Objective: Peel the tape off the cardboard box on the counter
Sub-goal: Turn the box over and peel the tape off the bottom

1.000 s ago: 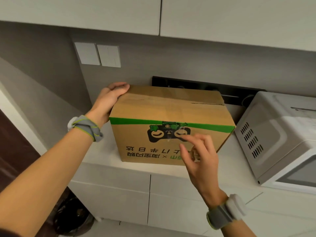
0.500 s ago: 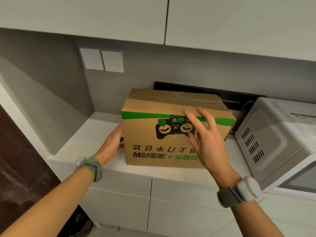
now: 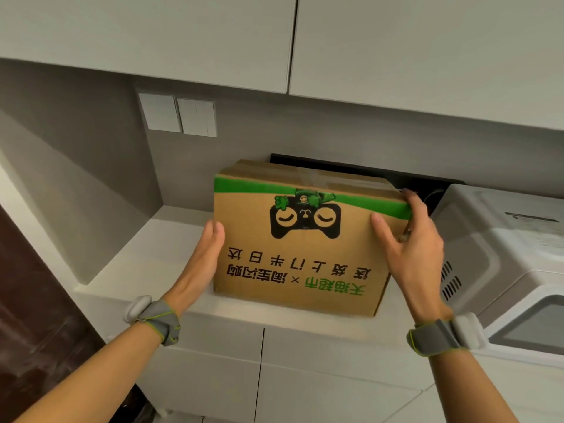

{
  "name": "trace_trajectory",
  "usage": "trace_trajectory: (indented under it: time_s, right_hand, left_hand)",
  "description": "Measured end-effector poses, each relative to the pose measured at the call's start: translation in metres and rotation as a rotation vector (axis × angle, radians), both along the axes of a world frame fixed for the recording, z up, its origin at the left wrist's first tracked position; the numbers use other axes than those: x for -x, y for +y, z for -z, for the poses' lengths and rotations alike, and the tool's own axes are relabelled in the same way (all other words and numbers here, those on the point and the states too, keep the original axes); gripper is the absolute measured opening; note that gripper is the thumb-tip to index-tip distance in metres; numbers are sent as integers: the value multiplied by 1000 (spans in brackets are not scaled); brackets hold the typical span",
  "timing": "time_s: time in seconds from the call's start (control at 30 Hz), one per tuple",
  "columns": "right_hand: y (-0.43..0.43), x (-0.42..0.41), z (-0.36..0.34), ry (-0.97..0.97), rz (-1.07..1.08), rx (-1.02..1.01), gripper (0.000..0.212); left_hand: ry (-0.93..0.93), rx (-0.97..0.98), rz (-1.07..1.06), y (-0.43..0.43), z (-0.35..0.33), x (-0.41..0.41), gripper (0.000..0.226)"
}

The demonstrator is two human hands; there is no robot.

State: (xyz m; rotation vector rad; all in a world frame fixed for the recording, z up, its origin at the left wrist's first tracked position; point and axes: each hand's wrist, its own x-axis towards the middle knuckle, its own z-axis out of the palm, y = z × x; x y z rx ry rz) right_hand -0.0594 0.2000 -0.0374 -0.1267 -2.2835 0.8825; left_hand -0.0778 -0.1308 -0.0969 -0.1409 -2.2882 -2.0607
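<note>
A brown cardboard box (image 3: 299, 254) with a green band, a black face logo and upside-down print stands on the white counter (image 3: 146, 257). Clear tape (image 3: 311, 178) runs across its top and down over the logo on the front. My left hand (image 3: 204, 254) presses flat against the box's left side, thumb on the front edge. My right hand (image 3: 409, 245) grips the box's upper right corner, thumb on the front face and fingers wrapped round the right side. Most of the box's top is hidden by the low viewing angle.
A white microwave (image 3: 500, 254) stands close to the right of the box. A black panel (image 3: 427, 184) sits on the wall behind. Wall switches (image 3: 180, 117) are at upper left, cabinets (image 3: 274, 41) hang overhead, and a side wall closes the counter on the left.
My left hand dropped from the box's top left corner to its left side. My right hand moved from the front face to the upper right corner. The box now faces me squarely.
</note>
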Motion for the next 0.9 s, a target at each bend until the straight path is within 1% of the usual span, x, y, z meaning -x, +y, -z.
trace_trajectory:
  time_s: [0.03, 0.13, 0.2, 0.3, 0.37, 0.43, 0.53, 0.63, 0.73, 0.77, 0.9]
  right_hand:
    - [3, 1, -6, 14, 32, -33, 67]
    - [15, 5, -20, -14, 102, -64, 64]
    - [19, 8, -21, -37, 81, -73, 58]
    - [15, 10, -17, -42, 27, -82, 54]
    - [11, 10, -17, -48, 20, -94, 55]
    - [9, 9, -18, -66, 22, -115, 56]
    - [10, 10, -20, -89, 23, -135, 59]
    - [8, 11, -22, -131, 50, -207, 62]
    - [0, 11, -23, -150, 33, -315, 59]
    - [-4, 12, -23, -155, 1, -341, 58]
    - [-15, 21, -29, -213, -200, -340, 67]
  left_hand:
    - [58, 14, -6, 2, -11, 0, 49]
    - [182, 49, -45, -1, -35, 3, 56]
    - [228, 145, -101, -4, -43, 11, 61]
    - [260, 249, -179, -3, -50, 26, 71]
    - [266, 275, -184, -4, -56, 39, 80]
    - [260, 347, -177, -8, -63, 51, 87]
    - [245, 483, -173, -7, -71, 60, 83]
    - [307, 532, -166, 4, -75, 58, 73]
    - [363, 590, -133, 16, -74, 57, 71]
    - [365, 594, -118, 21, -73, 56, 72]
    - [353, 514, -111, 36, -68, 57, 72]
